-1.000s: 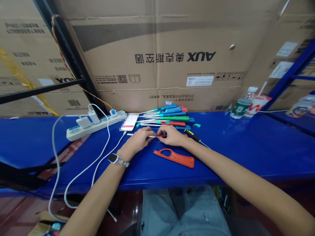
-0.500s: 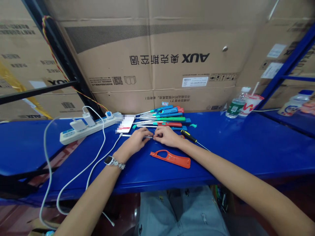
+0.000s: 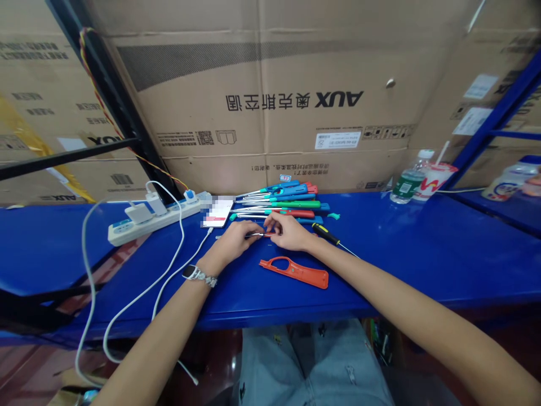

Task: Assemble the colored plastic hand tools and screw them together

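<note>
Well, from the head view I see two bare hands close together over the blue table, fingertips nearly meeting. The left hand has its thumb and fingers pinched on a thin metal rod, which lies crosswise between the hands, its far end poking out past the left knuckles. The right hand is curled down over a red piece at the other end of the rod; its fingertips are on it, but I can't tell whether they grip it or only steady it, since the hand covers most of it.

Just in front of the hands, on the person's side, an orange shell lies flat, its oval hole toward the left. A screwdriver with a black and yellow handle rests by the right wrist, shaft pointing off to the right. Behind the hands lie the lighters, blue, green and red, side by side with metal stems leftward; a green bit sits at their right. To their left are a phone and a white power strip. Well off to the right, a bottle stands beside a cup, near the cardboard
</note>
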Demonstrator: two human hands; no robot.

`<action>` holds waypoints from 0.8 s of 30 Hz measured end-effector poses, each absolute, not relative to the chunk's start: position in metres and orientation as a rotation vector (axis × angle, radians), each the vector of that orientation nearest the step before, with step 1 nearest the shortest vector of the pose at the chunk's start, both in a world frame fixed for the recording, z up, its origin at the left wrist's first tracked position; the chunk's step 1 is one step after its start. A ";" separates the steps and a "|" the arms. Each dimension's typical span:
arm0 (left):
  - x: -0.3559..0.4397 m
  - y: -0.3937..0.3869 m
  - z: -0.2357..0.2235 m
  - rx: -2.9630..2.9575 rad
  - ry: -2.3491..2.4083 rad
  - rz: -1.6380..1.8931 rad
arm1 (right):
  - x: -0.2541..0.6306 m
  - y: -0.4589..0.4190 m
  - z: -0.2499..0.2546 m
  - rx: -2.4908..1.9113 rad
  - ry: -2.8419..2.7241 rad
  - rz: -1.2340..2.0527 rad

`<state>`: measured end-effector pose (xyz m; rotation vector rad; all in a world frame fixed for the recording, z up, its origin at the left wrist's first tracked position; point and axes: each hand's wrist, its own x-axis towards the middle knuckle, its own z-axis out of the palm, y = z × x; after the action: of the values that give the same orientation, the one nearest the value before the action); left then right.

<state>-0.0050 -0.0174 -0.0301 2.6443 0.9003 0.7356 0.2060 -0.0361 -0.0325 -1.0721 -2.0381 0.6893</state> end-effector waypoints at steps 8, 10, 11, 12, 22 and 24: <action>-0.005 -0.020 -0.029 2.654 0.897 0.746 | 0.207 -0.033 -0.034 -1.052 -1.972 0.750; -0.005 -0.019 -0.031 2.651 0.873 0.738 | 0.206 -0.033 -0.034 -1.066 -1.977 0.729; -0.004 -0.019 -0.032 2.649 0.861 0.737 | 0.206 -0.033 -0.034 -1.070 -1.981 0.721; -0.004 -0.018 -0.033 2.648 0.851 0.737 | 0.206 -0.033 -0.035 -1.071 -1.984 0.714; -0.004 -0.015 -0.040 2.696 0.854 0.733 | 0.203 -0.035 -0.037 -1.103 -2.035 0.623; -0.003 -0.016 -0.040 2.690 0.846 0.754 | 0.202 -0.035 -0.037 -1.098 -2.043 0.601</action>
<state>-0.0028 -0.0158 -0.0402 2.6901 0.8457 0.7536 0.2023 -0.0349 -0.0372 -1.0984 -2.0432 0.6007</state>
